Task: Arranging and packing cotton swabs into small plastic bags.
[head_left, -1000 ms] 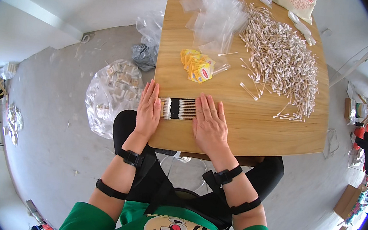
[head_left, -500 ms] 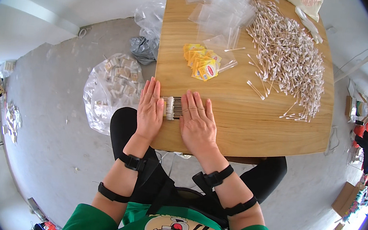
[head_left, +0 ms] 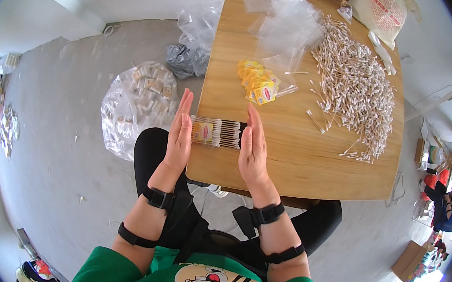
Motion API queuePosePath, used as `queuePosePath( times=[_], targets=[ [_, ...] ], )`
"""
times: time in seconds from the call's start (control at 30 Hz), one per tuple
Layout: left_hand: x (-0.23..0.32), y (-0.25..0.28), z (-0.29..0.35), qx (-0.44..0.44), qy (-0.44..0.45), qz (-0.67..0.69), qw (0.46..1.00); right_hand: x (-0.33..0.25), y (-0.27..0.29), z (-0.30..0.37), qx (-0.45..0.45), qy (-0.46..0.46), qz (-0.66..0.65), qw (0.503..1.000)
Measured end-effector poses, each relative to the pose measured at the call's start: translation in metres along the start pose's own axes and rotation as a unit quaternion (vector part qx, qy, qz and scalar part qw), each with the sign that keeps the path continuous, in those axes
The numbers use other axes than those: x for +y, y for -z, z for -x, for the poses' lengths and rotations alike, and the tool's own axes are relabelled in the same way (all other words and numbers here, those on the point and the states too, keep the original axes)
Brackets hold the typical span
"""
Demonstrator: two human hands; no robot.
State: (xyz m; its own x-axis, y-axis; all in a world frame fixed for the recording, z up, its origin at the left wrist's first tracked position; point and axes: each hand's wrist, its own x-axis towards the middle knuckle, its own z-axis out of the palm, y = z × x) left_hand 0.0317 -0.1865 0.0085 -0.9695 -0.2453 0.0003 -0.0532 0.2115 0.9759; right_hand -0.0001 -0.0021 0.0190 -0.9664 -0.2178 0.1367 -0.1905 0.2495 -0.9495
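A flat row of cotton swabs point(head_left: 230, 134) lies on the table near its front left edge. At the row's left part is a yellow card point(head_left: 203, 132), seemingly inside a clear plastic bag. My left hand point(head_left: 180, 138) stands on edge at the left end of this pack, fingers straight and together. On the other end, my right hand point(head_left: 254, 149) is upright too, palm facing the swabs, fingers stretched out. Something dark shows between the swabs and my right fingers; I cannot make it out. Neither hand is wrapped around anything.
A big heap of loose cotton swabs point(head_left: 354, 89) covers the table's right side. Farther back lie clear plastic bags point(head_left: 289, 23) and yellow cards point(head_left: 257, 83). Left of the table, a large clear bag point(head_left: 137, 108) of packs stands on the floor. A cloth bag point(head_left: 380, 13) is at the back right.
Both hands have turned from lying palm down to standing on edge, and the right has moved slightly right. The swab row and the yellow card now show more fully. The view has shifted.
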Motion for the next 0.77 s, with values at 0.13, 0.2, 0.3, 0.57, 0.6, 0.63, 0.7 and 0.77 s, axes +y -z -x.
queuePosePath(
  times=[0.13,0.2,0.3,0.57,0.6,0.63,0.7,0.77],
  targets=[
    [-0.002,0.004,-0.003,0.022,0.043,0.156,0.987,0.007,-0.016,-0.001,-0.006,-0.027,-0.099,0.995],
    [-0.008,0.005,-0.004,0.017,0.029,0.271,0.962,0.007,-0.021,0.0,-0.002,-0.042,-0.132,0.99],
    [-0.009,0.004,-0.003,0.045,0.029,0.279,0.959,0.004,-0.028,0.0,0.004,-0.035,-0.126,0.991],
    [-0.002,-0.003,-0.003,0.065,0.041,0.306,0.949,-0.002,-0.053,-0.002,-0.014,-0.056,-0.196,0.979],
    [-0.001,-0.003,-0.002,0.067,0.042,0.315,0.946,-0.003,-0.056,-0.002,-0.015,-0.056,-0.196,0.979],
    [-0.002,-0.004,-0.002,0.067,0.041,0.315,0.946,-0.004,-0.059,-0.002,-0.007,-0.06,-0.207,0.977],
    [-0.007,-0.005,-0.002,0.063,0.016,0.283,0.957,-0.008,-0.062,-0.004,0.007,-0.067,-0.228,0.971],
    [-0.009,-0.004,-0.003,0.053,0.014,0.274,0.96,-0.009,-0.062,-0.005,0.005,-0.074,-0.233,0.97]
  ],
)
